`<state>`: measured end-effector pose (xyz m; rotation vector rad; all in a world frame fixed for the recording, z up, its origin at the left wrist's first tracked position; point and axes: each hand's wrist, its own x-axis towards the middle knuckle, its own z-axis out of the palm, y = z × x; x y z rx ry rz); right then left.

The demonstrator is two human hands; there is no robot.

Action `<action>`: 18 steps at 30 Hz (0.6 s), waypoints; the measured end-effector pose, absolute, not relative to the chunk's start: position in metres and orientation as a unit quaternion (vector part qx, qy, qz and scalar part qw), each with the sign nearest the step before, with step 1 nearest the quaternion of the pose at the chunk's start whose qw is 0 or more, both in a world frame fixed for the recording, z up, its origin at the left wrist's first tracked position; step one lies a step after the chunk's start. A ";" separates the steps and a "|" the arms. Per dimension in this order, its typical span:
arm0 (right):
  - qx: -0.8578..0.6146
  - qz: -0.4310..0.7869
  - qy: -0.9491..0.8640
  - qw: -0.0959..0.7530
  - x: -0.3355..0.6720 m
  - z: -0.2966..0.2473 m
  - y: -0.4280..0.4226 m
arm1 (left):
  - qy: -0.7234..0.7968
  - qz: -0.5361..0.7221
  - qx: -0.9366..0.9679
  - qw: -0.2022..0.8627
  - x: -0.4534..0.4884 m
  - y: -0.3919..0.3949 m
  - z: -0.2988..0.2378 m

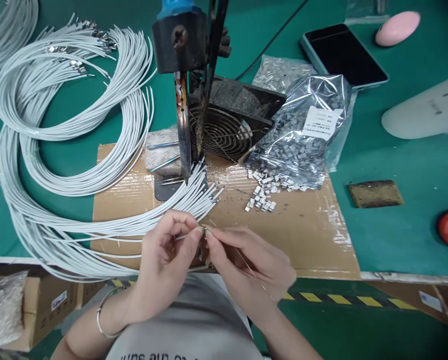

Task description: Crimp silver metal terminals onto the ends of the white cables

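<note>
My left hand (167, 267) is closed, its thumb and fingers pinching the end of a white cable (179, 238). My right hand (252, 260) is closed too, fingertips touching the left ones at the cable's end. A thin wire (247, 265), which looks like solder, runs across the right fingers; the small part between the fingertips is hidden. Just beyond my hands, a bundle of white cables (194, 192) with stripped tips lies on cardboard. Above it a soldering iron (182, 115) points down in its stand. Small metal connectors (261, 192) lie loose to the right.
Coiled white cables (70, 132) fill the left side. A black fan (224, 127) stands behind the iron. A plastic bag of connectors (302, 135), a phone (346, 55), a pink egg-shaped object (397, 28), a white bottle-like object (422, 110) and a brown sponge-like pad (376, 194) lie right.
</note>
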<state>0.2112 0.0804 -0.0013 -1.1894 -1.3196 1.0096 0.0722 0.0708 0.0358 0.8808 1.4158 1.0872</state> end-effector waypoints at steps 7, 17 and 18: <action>-0.458 0.390 -0.610 0.515 0.221 0.004 0.087 | 0.613 0.442 0.394 0.523 0.071 0.077 0.038; -0.377 0.501 -0.618 0.473 0.243 0.005 0.106 | 0.598 0.430 0.377 0.563 0.064 0.072 0.037; -0.385 0.517 -0.599 0.475 0.246 0.004 0.107 | 0.601 0.430 0.374 0.560 0.064 0.072 0.037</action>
